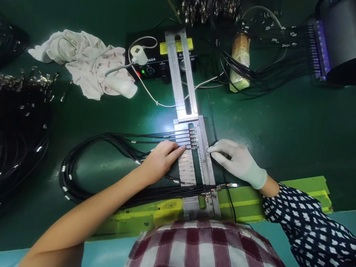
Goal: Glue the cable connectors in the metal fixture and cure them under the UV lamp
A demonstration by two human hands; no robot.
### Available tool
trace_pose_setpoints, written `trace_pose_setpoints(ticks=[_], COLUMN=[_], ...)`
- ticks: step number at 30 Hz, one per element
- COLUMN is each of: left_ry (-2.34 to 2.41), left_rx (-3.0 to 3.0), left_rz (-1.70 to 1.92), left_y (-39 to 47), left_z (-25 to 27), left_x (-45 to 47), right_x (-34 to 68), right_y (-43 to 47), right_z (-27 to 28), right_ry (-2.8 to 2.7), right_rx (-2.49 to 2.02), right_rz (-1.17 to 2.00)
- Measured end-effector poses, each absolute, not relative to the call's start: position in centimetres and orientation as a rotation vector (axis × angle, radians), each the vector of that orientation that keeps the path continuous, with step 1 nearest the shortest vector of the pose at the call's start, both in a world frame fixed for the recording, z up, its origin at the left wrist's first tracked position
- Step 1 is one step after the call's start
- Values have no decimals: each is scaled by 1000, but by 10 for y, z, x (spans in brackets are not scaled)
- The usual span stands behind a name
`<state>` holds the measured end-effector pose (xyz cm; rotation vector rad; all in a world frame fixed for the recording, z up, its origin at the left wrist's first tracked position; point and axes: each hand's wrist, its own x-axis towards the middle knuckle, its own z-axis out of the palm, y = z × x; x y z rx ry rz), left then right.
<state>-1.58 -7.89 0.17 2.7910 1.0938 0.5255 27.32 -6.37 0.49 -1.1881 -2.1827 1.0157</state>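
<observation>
A slotted metal fixture (205,159) lies on the green table, with several thin black cables laid side by side across its upper part. Their stripped ends with small coloured wires show at its central gap. My bare left hand (161,160) is at the fixture's left side, thumb and forefinger closed on a black cable at the lowest filled slot. My right hand (238,163), in a white glove, is at the fixture's right edge. Its fingertips are drawn together; anything between them is too small to make out. A looped cable bundle (69,161) runs beneath my left forearm, its ends crossing the fixture's lower part.
Behind the fixture stands a black control box (153,62) under a slotted metal bar (176,71). A white cloth (87,60) lies left of it, a wrapped roll (240,65) to its right. More cables (17,128) are heaped left; a lit machine (345,38) stands far right.
</observation>
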Motion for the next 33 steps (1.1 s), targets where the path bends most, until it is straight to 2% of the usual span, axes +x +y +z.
trace_pose_setpoints(ticks=[10,19,25,30,33], left_ry=[1019,1215,1171,1059,1068], left_rx=[2707,2737,2424,2294,2399], left_rz=[523,521,497,295,353], left_y=[-73,-96,-104,-129,-141], left_z=[9,-2,16,27,25], left_x=[-11,-11,-18,-27,-32], right_x=[274,273,275,277,275], right_y=[-64,-62,-70,-90,-97], right_z=[4,5,6,9,11], right_ry=[-2194,-2185,-2121,-2113,-2167], right_rx=[-1167,-1169,-1156,-813,-573], right_rz=[1000,1028,993,949,958])
